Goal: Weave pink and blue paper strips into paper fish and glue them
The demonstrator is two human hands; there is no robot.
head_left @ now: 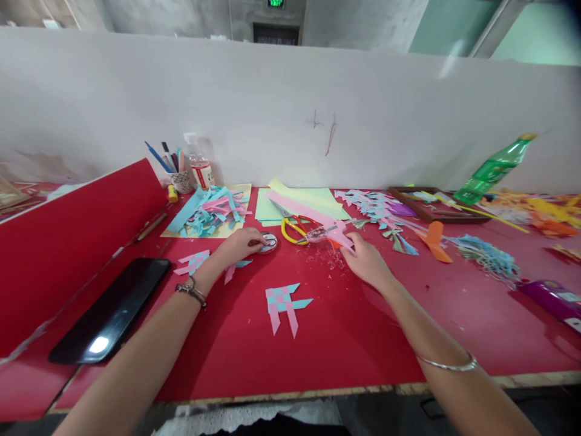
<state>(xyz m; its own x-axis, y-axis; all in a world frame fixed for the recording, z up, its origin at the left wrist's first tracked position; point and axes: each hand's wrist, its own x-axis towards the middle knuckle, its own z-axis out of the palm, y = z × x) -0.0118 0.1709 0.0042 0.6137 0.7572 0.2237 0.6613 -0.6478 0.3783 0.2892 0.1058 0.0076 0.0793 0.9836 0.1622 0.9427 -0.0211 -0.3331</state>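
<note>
My left hand (247,243) has its fingertips pinched together at a small round dish (269,243) with dark and white bits; whether anything is between them is hidden. My right hand (367,259) is wrapped round the handle of a pink glue gun (334,230) with an orange trigger, its nozzle pointing left. Scissors (297,229) with yellow and red handles lie beside the gun. A woven pink and blue paper fish (282,301) lies flat between my forearms. Another woven fish (197,262) sits left of my left wrist, and a third is partly covered by that hand.
Paper strips (211,211) are heaped behind my left hand, near a pen cup (180,180) and a clear bottle (202,169). A phone (111,312) lies left. Rightward are paper garlands (376,206), an orange paper piece (436,241), a brown tray (436,212) and a green bottle (494,169).
</note>
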